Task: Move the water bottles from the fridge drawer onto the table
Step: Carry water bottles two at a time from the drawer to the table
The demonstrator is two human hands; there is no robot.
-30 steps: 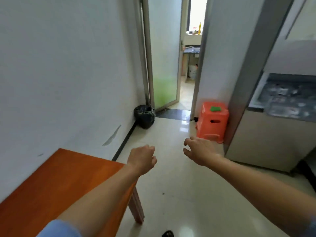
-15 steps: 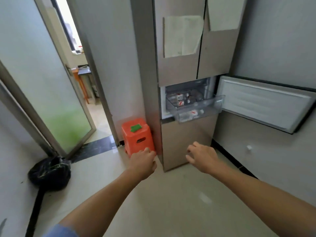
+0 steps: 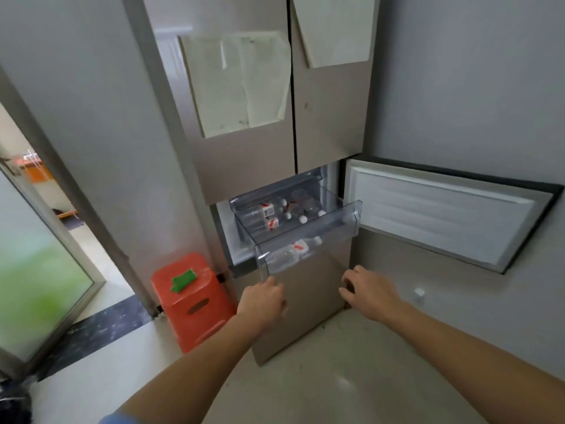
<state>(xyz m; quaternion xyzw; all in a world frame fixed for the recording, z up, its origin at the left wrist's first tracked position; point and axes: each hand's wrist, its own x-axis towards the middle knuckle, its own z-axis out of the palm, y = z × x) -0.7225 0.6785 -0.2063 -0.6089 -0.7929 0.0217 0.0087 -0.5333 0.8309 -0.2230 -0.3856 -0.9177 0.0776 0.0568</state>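
The left hand reaches toward the fridge with its fingers curled under into a loose fist and nothing in its grasp. It hangs just below the front left corner of the drawer, and whether a knuckle touches the plastic cannot be told. The right hand is level with it, well apart to the right, fingers half bent and relaxed, thumb out. It holds nothing and sits in front of the right edge of the fridge's lower panel.

The drawer is clear plastic and stands pulled out from the middle compartment. The water bottles lie on their sides inside it, several with red and white labels and white caps. 1 bottle lies along the front wall and shows through it. The exact count is hard to tell, since the bottles overlap. A clear tray sits above the drawer's rear part.

The compartment door is swung open to the right, white inner face showing. 2 sheets of paper are stuck on the upper doors. An orange stool stands just beside the fridge on the left, with a green thing on top. A frosted glass door stands open at far left.
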